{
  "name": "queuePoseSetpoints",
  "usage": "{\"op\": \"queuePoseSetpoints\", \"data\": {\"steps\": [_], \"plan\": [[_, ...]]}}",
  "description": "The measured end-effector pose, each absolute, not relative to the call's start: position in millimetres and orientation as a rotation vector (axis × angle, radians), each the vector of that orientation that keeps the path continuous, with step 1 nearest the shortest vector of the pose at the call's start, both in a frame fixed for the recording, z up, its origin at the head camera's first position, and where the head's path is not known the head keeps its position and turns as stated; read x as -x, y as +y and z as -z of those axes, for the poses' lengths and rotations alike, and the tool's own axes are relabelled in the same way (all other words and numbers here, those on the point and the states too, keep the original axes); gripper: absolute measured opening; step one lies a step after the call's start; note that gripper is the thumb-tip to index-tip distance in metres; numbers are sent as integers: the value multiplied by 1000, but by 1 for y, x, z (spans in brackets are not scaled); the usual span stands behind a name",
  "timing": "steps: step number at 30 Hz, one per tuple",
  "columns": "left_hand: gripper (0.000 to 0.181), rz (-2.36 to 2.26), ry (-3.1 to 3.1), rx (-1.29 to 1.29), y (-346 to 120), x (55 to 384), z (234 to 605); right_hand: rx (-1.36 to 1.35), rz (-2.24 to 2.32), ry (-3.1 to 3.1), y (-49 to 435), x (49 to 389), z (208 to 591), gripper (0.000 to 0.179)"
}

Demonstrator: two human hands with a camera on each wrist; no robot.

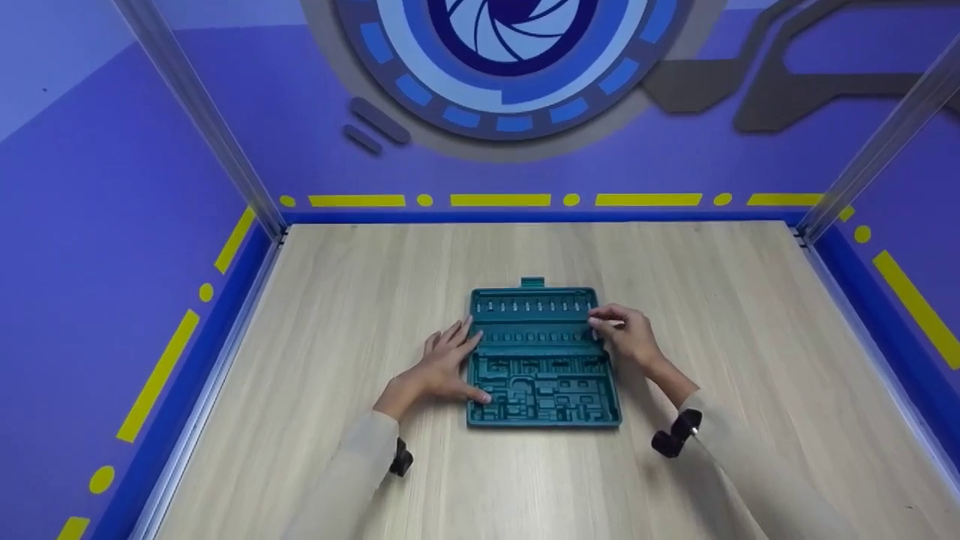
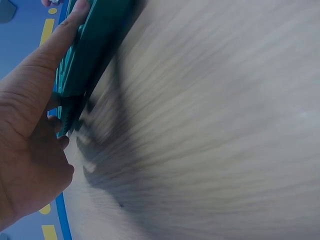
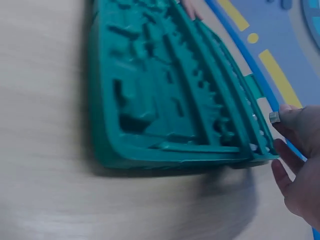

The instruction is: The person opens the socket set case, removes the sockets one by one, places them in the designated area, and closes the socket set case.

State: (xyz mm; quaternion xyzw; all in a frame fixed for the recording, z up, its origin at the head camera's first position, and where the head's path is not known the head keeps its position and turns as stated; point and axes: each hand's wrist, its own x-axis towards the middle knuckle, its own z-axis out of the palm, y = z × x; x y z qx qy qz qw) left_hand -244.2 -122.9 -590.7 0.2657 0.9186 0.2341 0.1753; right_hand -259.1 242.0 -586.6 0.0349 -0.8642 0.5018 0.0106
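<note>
The green case (image 1: pixel 536 351) lies unfolded on the wooden table (image 1: pixel 352 300) and serves as the landmark for all positions given here. Its nearer half is moulded with many shaped recesses; along its far half runs a row of small metal bits (image 1: pixel 546 306), with a second row of slots parallel to it on the nearer side, and a latch tab (image 1: pixel 532 282) projects from its far edge. At the left side of the case, the left hand (image 1: pixel 442 367) is spread wide, its thumb resting on the left rim of the nearer half and its other fingers reaching the left edge farther along. At the right side of the case, near the right end of the row of bits, the right hand (image 1: pixel 634 337) pinches a small metal piece (image 3: pixel 274 117) between thumb and forefinger; in the right wrist view this piece stands apart from the rim, just beside the far right corner. Nearer than the case, to its left and right, are two pale sleeves (image 1: pixel 345 457), each with a black wrist device (image 1: pixel 677 435). Beyond the case, yellow bars (image 1: pixel 500 200) mark the foot of the blue wall (image 1: pixel 240 82).
</note>
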Motion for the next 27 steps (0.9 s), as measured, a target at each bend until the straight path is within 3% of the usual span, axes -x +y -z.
{"op": "queuePoseSetpoints", "data": {"steps": [6,27], "plan": [[122,-648,2605,-733,-123,245,591,-86,-1633,-2698,252,260,580,30],[121,-656,2607,-727,-122,244,591,107,-1712,-2753,296,259,587,37]]}}
